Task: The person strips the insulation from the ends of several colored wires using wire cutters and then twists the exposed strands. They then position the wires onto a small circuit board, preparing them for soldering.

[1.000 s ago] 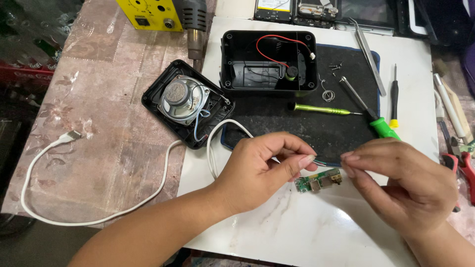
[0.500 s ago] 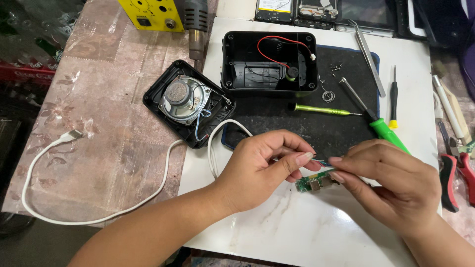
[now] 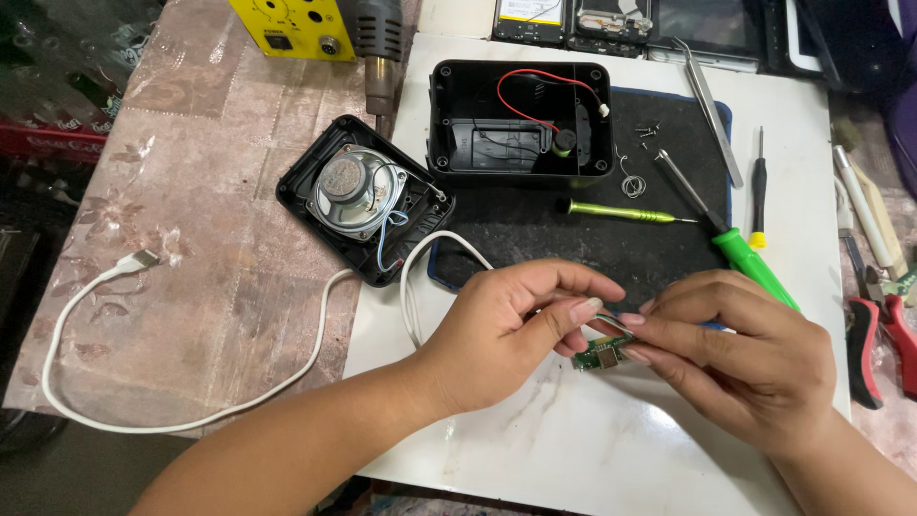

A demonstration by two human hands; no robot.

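Observation:
My left hand [image 3: 516,330] and my right hand [image 3: 740,354] meet over the white board [image 3: 573,449], fingertips pinched together on a small green circuit board [image 3: 600,355]. My left thumb and forefinger also grip the plug end of the white cable [image 3: 239,401], which loops back under that hand. Behind the hands lies an open black speaker housing [image 3: 521,119] with red wire inside. Its front half with the round speaker [image 3: 358,196] rests to the left.
A black mat [image 3: 535,229] holds a slim green screwdriver [image 3: 621,212], screws and a spring. A green-handled screwdriver [image 3: 750,260], tweezers [image 3: 712,110], a thin black screwdriver [image 3: 758,186] and red pliers [image 3: 874,334] lie right. A yellow device [image 3: 287,19] stands at the back.
My right hand has moved left and closed in on the small circuit board until its fingertips meet my left hand's. The left hand stays nearly still.

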